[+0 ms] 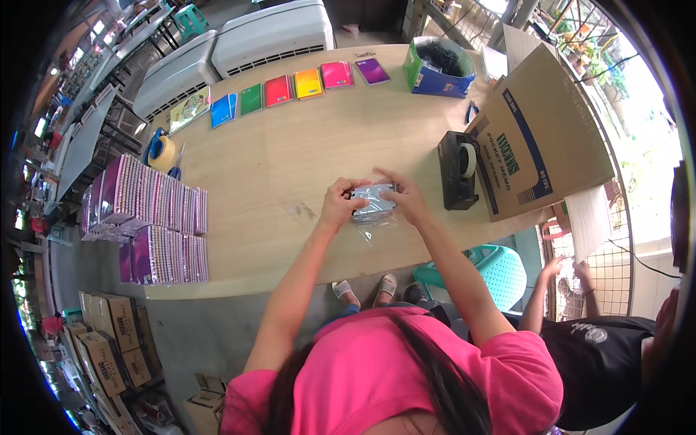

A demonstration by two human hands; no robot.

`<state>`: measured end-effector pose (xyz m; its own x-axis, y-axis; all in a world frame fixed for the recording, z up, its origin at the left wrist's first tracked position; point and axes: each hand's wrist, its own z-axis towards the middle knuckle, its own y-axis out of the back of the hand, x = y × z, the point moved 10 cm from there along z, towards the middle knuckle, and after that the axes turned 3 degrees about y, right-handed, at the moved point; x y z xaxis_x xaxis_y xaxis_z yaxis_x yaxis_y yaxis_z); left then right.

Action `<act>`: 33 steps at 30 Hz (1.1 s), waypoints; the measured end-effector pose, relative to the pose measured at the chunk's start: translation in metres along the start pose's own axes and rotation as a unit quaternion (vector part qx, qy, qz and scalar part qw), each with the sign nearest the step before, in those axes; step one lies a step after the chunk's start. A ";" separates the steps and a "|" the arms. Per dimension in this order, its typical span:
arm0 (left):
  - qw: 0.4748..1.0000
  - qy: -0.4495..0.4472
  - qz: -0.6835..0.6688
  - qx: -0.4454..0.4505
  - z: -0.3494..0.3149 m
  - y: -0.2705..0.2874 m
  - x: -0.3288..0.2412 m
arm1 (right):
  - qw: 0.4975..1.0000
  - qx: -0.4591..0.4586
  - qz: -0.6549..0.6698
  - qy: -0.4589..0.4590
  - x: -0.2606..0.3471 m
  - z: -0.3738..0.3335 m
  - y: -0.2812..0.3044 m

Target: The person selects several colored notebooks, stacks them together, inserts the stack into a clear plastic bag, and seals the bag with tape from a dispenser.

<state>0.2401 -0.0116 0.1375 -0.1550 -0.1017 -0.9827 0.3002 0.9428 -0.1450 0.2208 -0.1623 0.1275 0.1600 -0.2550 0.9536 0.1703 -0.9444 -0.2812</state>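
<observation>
Between both hands, over the middle of the table near its front, is a small silvery block in clear shiny plastic wrap (375, 201). My left hand (343, 204) grips its left end, fingers curled round it and thumb on top. My right hand (406, 196) closes on the right end, its thumb on the upper face and a finger raised behind. Loose clear film hangs from the near side. What lies inside the wrap is hard to make out. To the right stands a black tape dispenser (458, 171) with a roll in it.
Purple spiral notepads (156, 196) stand in stacked rows at left, near tape rolls (162, 152). Several coloured notepads, one red (278, 91), line the back. A box of black items (439, 69), pliers (472, 112) and a large carton (544, 138) occupy the right. A co-worker's hands (565, 270) are lower right.
</observation>
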 end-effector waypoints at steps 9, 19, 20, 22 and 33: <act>0.990 -0.078 0.090 -0.070 -0.016 -0.002 0.000 | 0.922 0.017 -0.280 0.268 0.056 -0.034 -0.005; 0.997 -0.036 0.022 -0.065 -0.017 -0.012 -0.012 | 0.997 -0.018 0.076 -0.017 -0.014 -0.012 0.041; 0.997 -0.031 0.029 -0.067 -0.018 -0.011 -0.014 | 0.998 -0.004 0.066 -0.021 -0.013 -0.008 0.036; 0.997 -0.015 0.043 -0.068 -0.022 -0.010 -0.011 | 1.000 0.011 0.013 -0.017 -0.009 -0.002 0.028; 0.991 -0.059 0.086 -0.082 -0.018 -0.007 -0.004 | 0.997 0.016 -0.069 0.012 -0.004 0.007 0.021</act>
<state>0.2217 -0.0124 0.1449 -0.0004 0.0384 -0.9993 0.1535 0.9874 0.0379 0.2299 -0.1792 0.1167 0.1090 -0.1290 0.9856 0.2198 -0.9639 -0.1505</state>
